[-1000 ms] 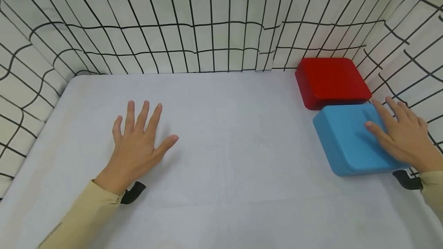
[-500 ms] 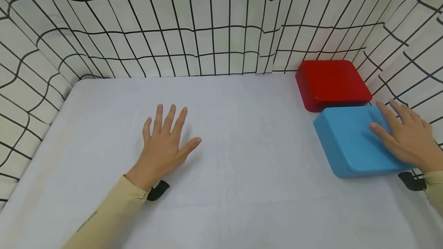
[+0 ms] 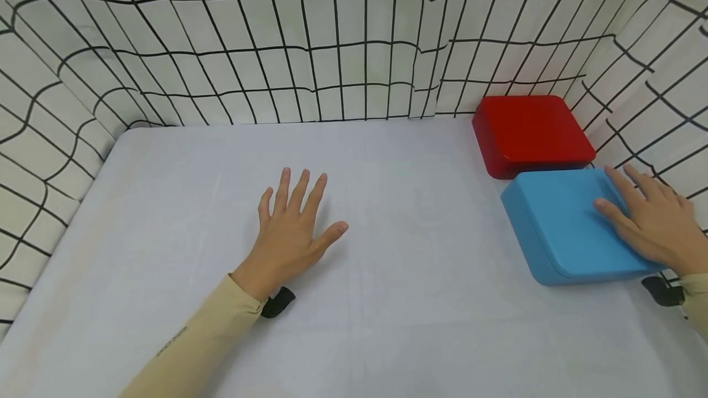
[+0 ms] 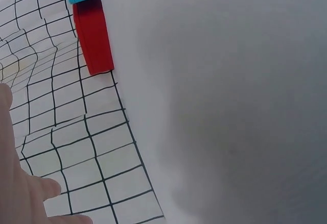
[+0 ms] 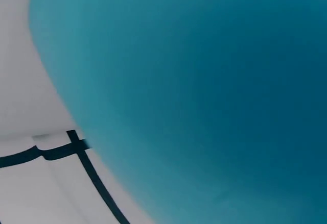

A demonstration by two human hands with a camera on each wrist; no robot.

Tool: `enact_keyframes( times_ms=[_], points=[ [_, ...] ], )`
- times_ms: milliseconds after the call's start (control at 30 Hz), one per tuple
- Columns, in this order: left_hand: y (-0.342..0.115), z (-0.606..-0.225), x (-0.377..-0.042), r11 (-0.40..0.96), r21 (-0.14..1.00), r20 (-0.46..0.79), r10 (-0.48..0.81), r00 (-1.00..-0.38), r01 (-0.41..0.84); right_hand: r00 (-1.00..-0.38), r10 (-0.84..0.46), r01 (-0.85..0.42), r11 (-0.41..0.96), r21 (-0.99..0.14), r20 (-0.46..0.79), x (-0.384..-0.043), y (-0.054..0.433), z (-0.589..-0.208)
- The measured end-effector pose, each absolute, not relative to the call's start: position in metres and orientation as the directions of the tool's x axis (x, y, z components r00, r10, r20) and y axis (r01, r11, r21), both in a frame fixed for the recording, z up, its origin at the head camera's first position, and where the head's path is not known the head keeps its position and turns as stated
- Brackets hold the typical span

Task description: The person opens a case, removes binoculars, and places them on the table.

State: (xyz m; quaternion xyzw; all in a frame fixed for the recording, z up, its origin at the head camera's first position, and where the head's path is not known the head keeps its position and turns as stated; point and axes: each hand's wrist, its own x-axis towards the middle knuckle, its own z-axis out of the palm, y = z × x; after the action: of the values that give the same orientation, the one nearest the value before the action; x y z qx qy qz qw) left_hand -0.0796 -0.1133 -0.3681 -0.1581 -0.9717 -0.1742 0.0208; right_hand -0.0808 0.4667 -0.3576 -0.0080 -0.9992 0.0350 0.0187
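Note:
My left hand [image 3: 290,235] is spread over the white surface [image 3: 409,250], left of centre in the head view, palm down with fingers straight and holding nothing. Part of that hand [image 4: 20,178] shows at the lower left of the left wrist view. On the right, my right hand [image 3: 655,220] lies over the top of a blue box [image 3: 575,226] with rounded corners, fingers extended. The blue box [image 5: 127,81] fills most of the right wrist view, and no fingers show there. Right behind it sits a red box [image 3: 533,131], slightly farther back.
A black wire grid [image 3: 310,48] with white behind it walls the back, left and right sides. Both boxes stand in the back right part, close to the right grid. Dark wrist straps [image 3: 278,303] show below the sleeves.
My left hand has slid to the right across the white surface, still spread. The right hand has shifted only slightly right over the blue box. Both boxes stay in place.

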Motion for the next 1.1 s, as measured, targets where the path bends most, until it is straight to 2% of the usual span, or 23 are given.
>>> enact_keyframes(
  times_ms=[367,733,1100],
  points=[
    [-0.093,-0.378,-0.081,0.884,0.322,0.068,0.334,-0.940,0.338,-1.000,0.020,0.019,0.997,-0.070,0.016,-0.082,0.469,-0.360],
    [-0.070,-0.375,-0.083,0.864,0.346,0.056,0.371,-0.927,0.366,-0.990,0.047,0.062,0.992,-0.113,-0.131,-0.082,0.469,-0.355],
    [-0.048,-0.372,-0.084,0.843,0.360,0.050,0.409,-0.911,0.399,-0.990,0.038,0.052,0.994,-0.097,-0.139,-0.081,0.468,-0.354]
  ],
)
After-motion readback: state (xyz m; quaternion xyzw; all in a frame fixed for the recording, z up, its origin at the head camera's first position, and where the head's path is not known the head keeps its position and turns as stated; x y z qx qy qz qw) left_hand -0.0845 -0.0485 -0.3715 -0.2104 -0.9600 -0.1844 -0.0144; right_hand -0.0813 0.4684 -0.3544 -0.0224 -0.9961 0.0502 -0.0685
